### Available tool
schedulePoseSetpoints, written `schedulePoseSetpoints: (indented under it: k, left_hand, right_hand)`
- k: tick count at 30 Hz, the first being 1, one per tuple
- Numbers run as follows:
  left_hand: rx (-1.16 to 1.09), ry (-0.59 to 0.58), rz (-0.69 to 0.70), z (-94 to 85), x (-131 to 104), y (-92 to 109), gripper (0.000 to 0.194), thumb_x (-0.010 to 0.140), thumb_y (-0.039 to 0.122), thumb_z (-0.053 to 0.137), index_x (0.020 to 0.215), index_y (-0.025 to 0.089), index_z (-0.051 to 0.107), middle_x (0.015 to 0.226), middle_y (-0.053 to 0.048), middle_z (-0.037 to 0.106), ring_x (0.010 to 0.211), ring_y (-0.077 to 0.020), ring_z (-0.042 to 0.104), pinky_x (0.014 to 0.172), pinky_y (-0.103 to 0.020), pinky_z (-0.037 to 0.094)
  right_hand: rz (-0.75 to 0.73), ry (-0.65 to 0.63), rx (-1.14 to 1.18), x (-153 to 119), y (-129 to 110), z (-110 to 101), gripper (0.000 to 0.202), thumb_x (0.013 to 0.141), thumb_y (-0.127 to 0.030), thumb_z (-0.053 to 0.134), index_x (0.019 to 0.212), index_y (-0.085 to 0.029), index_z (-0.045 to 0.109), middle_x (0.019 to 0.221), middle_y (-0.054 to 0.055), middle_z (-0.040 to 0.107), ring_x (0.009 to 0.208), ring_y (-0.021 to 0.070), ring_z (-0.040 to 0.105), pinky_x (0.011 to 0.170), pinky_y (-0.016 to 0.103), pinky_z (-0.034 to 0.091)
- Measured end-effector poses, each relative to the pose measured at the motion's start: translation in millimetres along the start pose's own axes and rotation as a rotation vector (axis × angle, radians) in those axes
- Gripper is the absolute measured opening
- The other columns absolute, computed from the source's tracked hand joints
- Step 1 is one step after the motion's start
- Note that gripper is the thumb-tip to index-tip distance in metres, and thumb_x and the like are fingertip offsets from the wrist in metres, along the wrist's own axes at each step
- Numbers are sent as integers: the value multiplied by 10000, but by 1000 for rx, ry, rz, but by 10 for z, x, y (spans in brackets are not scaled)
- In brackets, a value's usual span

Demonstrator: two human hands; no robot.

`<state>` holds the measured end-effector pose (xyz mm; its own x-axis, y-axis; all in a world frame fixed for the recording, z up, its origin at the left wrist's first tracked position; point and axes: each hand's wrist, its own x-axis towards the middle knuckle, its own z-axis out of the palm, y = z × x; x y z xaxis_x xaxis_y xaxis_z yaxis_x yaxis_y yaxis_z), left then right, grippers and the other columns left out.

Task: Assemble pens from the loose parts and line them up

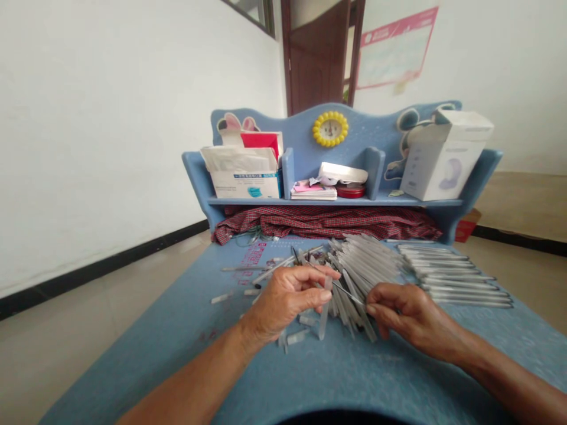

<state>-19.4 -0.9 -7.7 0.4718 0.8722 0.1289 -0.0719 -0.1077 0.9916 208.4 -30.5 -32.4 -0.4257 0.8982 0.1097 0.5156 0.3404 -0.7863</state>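
My left hand is closed, with a frosted, see-through pen barrel pinched upright between thumb and fingers. Thin and dark, a pen refill slants from the left hand's fingers down to my right hand, whose thumb and forefinger grip its lower end. Beneath and behind the hands lies a heap of similar pen barrels. Short clear pen caps are scattered around the left hand. Beyond the right hand, several grey pens with dark ends lie side by side.
The blue tabletop carries a raised shelf at the back. On the shelf stand a mask box, a white carton, and a red round tin. Checked cloth is bunched underneath.
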Motion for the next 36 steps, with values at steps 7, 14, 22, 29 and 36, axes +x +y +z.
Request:
schedulePoseSetpoints:
  k: [7,14,22,29,36]
  left_hand:
    - [30,43,-55,-2,16,-14,132,673,209,699,777,128,687,941,-71,677,475,-35,503,451,-191,372]
    - [52,144,-180,-1,45,46,249,669,251,685,873,108,680,527,17,550,457,-52,453,392,-158,206]
    - [103,182,-220,-35,83,49,232,698,265,668,868,107,674,469,30,517,429,-43,401,381,-151,182]
    - [79,126,-206,-8,73,53,159,703,258,656,749,116,602,732,-36,680,374,-10,415,357,-151,202]
    - [120,128,-224,-6,72,68,209,704,292,649,793,112,592,685,-28,665,369,-12,394,354,-147,218]
  right_hand:
    - [-16,-10,20,6,-31,11,234,873,-246,446,665,-168,520,552,-16,534,513,95,456,508,214,350]
    - [74,131,-80,48,36,-74,180,839,-249,462,706,-163,548,499,-37,499,456,93,446,454,207,302]
    - [146,360,-587,92,154,-166,216,843,-265,456,691,-178,583,527,-4,574,502,125,533,505,236,279]
    - [243,277,-884,111,143,-98,260,865,-263,424,707,-191,617,638,57,693,612,179,650,526,268,261]
    - [227,203,-919,112,124,-61,265,870,-255,409,743,-186,630,663,76,707,626,188,662,522,272,262]
